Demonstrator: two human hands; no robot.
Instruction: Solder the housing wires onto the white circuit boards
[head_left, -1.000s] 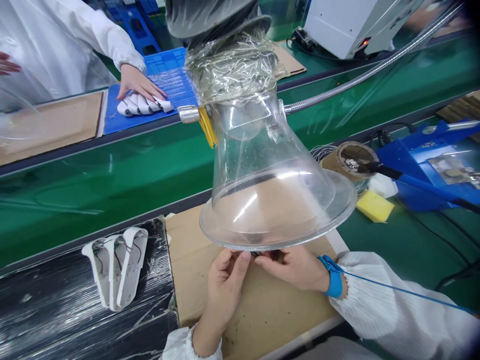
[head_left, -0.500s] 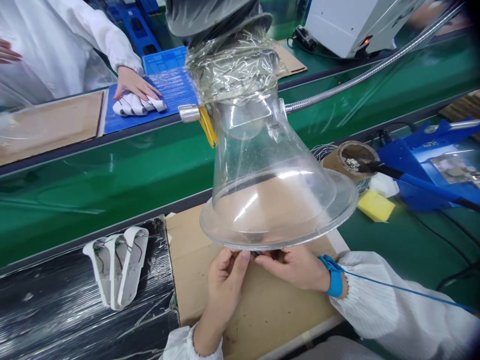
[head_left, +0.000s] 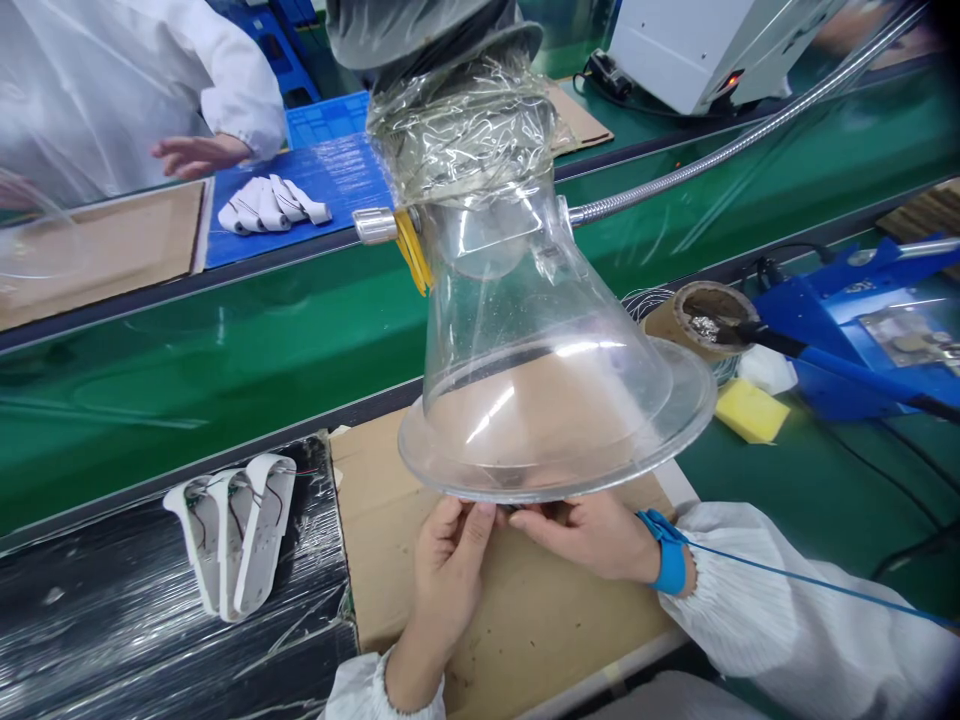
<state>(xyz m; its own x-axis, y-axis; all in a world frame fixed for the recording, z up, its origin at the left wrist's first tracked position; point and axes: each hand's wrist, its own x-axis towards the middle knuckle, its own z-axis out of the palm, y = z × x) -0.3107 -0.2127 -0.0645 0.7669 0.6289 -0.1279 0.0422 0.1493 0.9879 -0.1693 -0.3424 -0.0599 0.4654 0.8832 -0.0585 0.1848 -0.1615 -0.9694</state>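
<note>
Shown with left hand (head_left: 450, 565) and right hand (head_left: 600, 540) partly blocked by flared, clear plastic hood (head_left: 517, 340), center, near white shells (head_left: 261, 560), lower left; cannot tell if gripping.

Bare L hand (head_left: 450, 565) & bare R hand (head_left: 596, 538): fingertips partly hidden by clear flared plastic hood (head_left: 555, 410); tiny dark item (head_left: 508, 508) btwn, can't ID.

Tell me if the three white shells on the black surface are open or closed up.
Open: the white shells lie with their hollow sides up, and thin wires show inside.
</note>
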